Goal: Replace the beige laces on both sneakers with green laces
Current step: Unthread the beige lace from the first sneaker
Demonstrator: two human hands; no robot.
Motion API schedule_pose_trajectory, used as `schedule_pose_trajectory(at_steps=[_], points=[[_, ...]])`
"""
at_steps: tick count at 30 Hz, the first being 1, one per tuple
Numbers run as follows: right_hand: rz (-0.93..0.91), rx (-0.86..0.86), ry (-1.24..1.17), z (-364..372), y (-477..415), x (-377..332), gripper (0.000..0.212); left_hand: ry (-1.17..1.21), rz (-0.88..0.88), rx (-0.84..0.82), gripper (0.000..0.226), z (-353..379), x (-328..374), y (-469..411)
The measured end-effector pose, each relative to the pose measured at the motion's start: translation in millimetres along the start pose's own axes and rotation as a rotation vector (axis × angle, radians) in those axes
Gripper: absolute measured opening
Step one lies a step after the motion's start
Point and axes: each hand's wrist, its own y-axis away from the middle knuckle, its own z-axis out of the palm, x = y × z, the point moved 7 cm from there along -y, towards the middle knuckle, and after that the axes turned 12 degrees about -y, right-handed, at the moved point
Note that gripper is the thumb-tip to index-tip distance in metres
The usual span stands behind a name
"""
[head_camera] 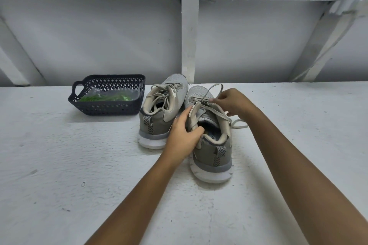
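Two grey sneakers stand close together on the white surface (69, 165), heels toward the person and toes toward the wall (99, 36); the left sneaker (165, 113) sits a little farther back, the right sneaker (214, 153) nearer. Both carry beige lacing, one lace apiece. The second beige lace (159, 96), on the left sneaker, lies slack across the tongue with neither hand on it.

Two bare hands are at the right sneaker. The left hand (182, 133) grips its collar on the inner side, thumb hooked into the opening, fingers curled round the outside; the right hand (234, 101) pinches the beige lace (220, 112) by the upper eyelets, fingertips drawn together. One loop of that lace stands up above the toe; another stretch trails over the collar and down onto the surface beside the shoe.

To the left of the sneakers, just beside the farther one, sits one dark perforated basket (107, 77) with a handle cut into its left end; inside it lies one clear plastic bag (117, 92) holding the green laces (103, 97), bunched too tightly to count.
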Motion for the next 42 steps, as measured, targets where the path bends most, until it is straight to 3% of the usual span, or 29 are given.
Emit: schedule_pose_trajectory(at_steps=[4, 7, 12, 14, 18, 21, 24, 29, 31, 34, 36, 39, 42], points=[[-0.005, -0.061, -0.146, 1, 4, -4, 0.012, -0.004, 0.004, -0.001, 0.078, 0, 0, 0], [0.023, -0.074, -0.305, -6, 4, -9, 0.017, -0.012, 0.004, -0.002, 0.076, 0, 0, 0], [-0.006, 0.234, -0.592, -36, 0, -10, 0.029, -0.005, 0.001, -0.004, 0.079, 0, 0, 0], [0.010, 0.242, -0.574, -34, 1, -7, 0.029, -0.007, 0.002, -0.005, 0.079, 1, -1, 0], [0.089, -0.044, -0.294, 1, 8, 3, 0.024, -0.004, -0.001, 0.004, 0.079, 0, 0, 0], [0.044, -0.048, -0.225, 3, 9, -2, 0.026, -0.004, 0.004, -0.001, 0.078, 0, 1, 0], [0.112, -0.046, -0.510, -3, 7, -4, 0.028, -0.003, -0.006, -0.001, 0.078, 0, -1, 0], [0.169, 0.226, -0.975, -31, 0, 0, 0.032, 0.003, -0.014, 0.009, 0.078, 0, -1, 2], [0.206, 0.176, -0.932, -26, 2, 4, 0.033, 0.002, -0.019, 0.012, 0.078, 0, -1, 2], [0.230, -0.063, -0.533, -2, 10, 8, 0.027, -0.001, -0.025, 0.012, 0.079, 0, -1, 2], [0.174, -0.104, -0.374, 7, 14, 5, 0.018, 0.002, -0.026, 0.012, 0.079, 0, 0, 1], [0.114, -0.006, -0.436, -1, 12, -3, 0.023, 0.007, -0.027, 0.009, 0.078, 0, -1, 2], [0.103, 0.229, -0.620, -30, 7, -5, 0.025, 0.001, -0.024, 0.000, 0.078, 0, -2, 2]])
